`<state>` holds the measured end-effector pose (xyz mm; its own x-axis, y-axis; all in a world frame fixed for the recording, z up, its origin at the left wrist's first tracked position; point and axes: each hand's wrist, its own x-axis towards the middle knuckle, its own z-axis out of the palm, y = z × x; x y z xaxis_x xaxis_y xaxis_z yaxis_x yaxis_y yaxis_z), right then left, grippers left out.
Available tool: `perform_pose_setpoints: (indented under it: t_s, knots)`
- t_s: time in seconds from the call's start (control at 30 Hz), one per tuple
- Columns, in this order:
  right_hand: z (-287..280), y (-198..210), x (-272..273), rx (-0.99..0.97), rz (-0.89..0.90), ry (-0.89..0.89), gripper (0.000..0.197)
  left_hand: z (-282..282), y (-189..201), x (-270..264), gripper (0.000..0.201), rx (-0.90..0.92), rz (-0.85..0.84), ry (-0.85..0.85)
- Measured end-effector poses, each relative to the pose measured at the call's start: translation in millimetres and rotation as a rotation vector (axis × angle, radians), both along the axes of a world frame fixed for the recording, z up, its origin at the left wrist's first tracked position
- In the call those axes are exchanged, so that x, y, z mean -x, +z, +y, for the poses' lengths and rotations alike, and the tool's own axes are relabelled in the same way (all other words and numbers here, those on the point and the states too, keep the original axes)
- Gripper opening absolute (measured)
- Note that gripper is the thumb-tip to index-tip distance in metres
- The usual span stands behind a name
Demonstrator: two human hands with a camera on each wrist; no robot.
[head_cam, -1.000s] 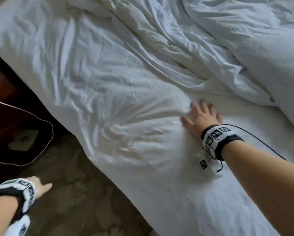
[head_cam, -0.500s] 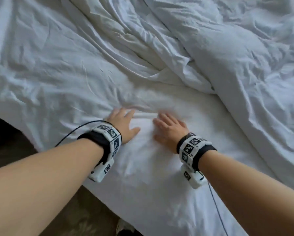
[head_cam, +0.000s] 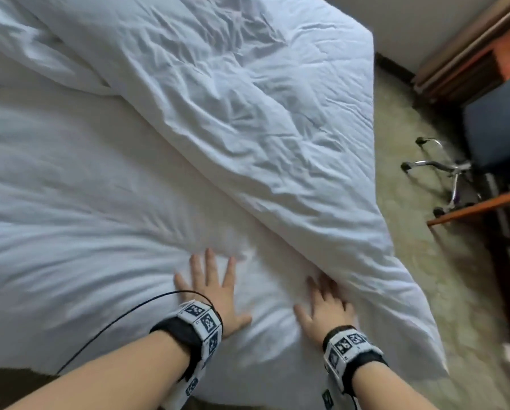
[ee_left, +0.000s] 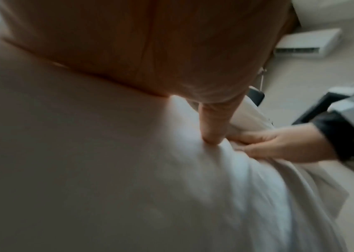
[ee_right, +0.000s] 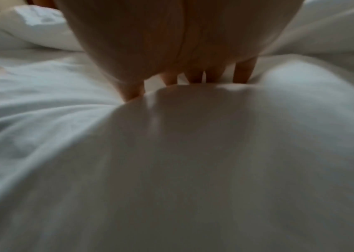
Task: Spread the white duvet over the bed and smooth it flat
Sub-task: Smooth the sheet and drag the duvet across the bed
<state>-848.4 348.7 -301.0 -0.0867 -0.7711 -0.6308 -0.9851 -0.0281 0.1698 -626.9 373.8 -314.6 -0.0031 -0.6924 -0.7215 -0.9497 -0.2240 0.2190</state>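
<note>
White duvet [head_cam: 247, 119] lies rumpled across the bed [head_cam: 70, 179]; my left hand [head_cam: 215, 294] and right hand [head_cam: 326, 306] press flat beside its edge, each grip fully spread, holding nothing.

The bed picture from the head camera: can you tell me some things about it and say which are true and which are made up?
1. Both hands lie flat on the white bedding. True: the left hand and the right hand press down with spread fingers.
2. The duvet is already smooth all over. False: a thick, wrinkled fold lies across the bed beyond the hands.
3. A chair stands on the floor beside the bed. True.
4. The right hand grips a pillow. False: it holds nothing; its fingertips touch the fold's edge.
</note>
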Motion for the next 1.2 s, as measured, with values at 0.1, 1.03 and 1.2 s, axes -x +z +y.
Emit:
perform_pose_setpoints:
  t_s: [0.1, 1.03, 1.2]
  knots:
    - [23, 8, 48, 0.031, -0.053, 0.075, 0.071, 17, -5, 64, 0.128, -0.036, -0.024, -0.064]
    - [-167, 47, 138, 0.177, -0.268, 0.875, 0.033, 9, -24, 185, 0.156, -0.249, -0.31, 0.248]
    - [-189, 51, 159, 0.114, -0.284, 0.985, 0.03, 2, -18, 192, 0.157, -0.282, -0.38, 0.236]
